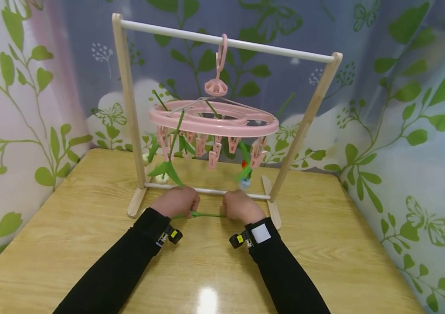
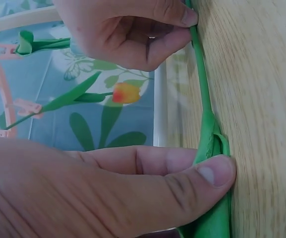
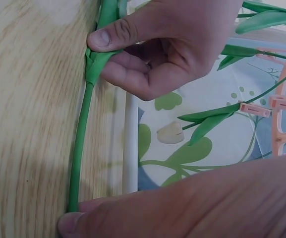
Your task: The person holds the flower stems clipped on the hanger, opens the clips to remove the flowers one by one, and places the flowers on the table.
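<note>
Low over the table, in front of the rack, both hands hold one green artificial flower stem [image 1: 208, 214], stretched sideways between them. My left hand [image 1: 179, 201] pinches it where the leaves [image 2: 209, 144] wrap the stem, thumb on top. My right hand [image 1: 243, 207] pinches the thin bare end between thumb and fingers. The flower head at the other end is hidden. Behind the hands hangs a pink oval clip hanger [image 1: 214, 126]. Its clips hold several artificial tulips head down, among them an orange-yellow tulip [image 2: 126, 92] and a cream tulip [image 3: 170, 133].
The hanger hooks over the white top bar [image 1: 269, 46] of a wooden rack [image 1: 128, 96]. A lower white bar [image 1: 206, 191] crosses just behind the hands. Several pink clips [image 1: 214, 156] dangle without flowers. Leaf-patterned curtains [image 1: 414, 131] surround the wooden table [image 1: 316, 244].
</note>
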{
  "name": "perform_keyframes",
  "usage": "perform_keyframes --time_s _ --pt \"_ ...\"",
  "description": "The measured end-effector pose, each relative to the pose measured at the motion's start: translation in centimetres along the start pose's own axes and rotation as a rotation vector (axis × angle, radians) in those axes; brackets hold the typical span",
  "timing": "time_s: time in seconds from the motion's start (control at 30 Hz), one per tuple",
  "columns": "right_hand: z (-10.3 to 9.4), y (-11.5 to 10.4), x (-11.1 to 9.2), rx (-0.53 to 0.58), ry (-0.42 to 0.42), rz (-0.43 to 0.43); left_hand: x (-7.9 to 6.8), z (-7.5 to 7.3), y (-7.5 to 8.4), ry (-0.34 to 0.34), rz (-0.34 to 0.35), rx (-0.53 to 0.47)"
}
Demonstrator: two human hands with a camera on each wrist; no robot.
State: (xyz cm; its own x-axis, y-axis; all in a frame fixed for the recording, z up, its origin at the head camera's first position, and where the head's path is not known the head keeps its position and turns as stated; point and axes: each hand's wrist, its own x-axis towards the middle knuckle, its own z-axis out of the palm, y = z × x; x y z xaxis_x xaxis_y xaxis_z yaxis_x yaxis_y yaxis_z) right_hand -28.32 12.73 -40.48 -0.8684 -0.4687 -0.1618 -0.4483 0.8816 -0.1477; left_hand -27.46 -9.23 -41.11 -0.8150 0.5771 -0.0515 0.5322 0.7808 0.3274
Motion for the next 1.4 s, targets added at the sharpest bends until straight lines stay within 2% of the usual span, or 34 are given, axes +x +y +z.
perform_keyframes --time_s 0.2,0.5,0.67,0.8,0.97,1.13,1.23,1.3,1.33,1.4 --pt "0.1 -0.2 -0.1 0.019 0.016 0.016 -0.1 0.0 0.2 0.059 0.015 -0.044" --pt "0.3 -0.4 -0.2 0.021 -0.021 0.044 -0.3 0.1 0.9 0.072 0.012 0.081" --pt "0.0 -0.5 -0.4 -0.009 -0.052 0.058 -0.3 0.1 1.4 0.049 0.004 0.147" --pt "-1.8 -1.1 -1.2 0.011 -0.038 0.054 -0.6 -0.8 2.3 0.005 -0.042 0.172" --pt "-5.7 -2.6 -3.7 0.060 0.052 0.054 -1.6 -3.0 4.6 -0.051 -0.049 0.132" --pt "-8.9 -4.4 -7.3 0.062 0.186 0.053 -2.9 -5.1 7.5 -0.176 0.015 0.124" --pt "-10.4 -5.4 -9.5 0.092 0.242 0.053 -3.8 -6.1 9.2 -0.222 0.110 0.098" --pt "-11.0 -6.0 -10.7 0.102 0.293 0.047 -4.7 -6.9 10.2 -0.197 0.206 0.044" --pt "-11.3 -6.2 -11.2 0.110 0.333 0.035 -5.1 -7.4 10.6 -0.154 0.271 0.015" --pt "-11.6 -6.6 -12.0 0.129 0.443 -0.004 -6.0 -8.4 11.2 0.003 0.409 -0.032"
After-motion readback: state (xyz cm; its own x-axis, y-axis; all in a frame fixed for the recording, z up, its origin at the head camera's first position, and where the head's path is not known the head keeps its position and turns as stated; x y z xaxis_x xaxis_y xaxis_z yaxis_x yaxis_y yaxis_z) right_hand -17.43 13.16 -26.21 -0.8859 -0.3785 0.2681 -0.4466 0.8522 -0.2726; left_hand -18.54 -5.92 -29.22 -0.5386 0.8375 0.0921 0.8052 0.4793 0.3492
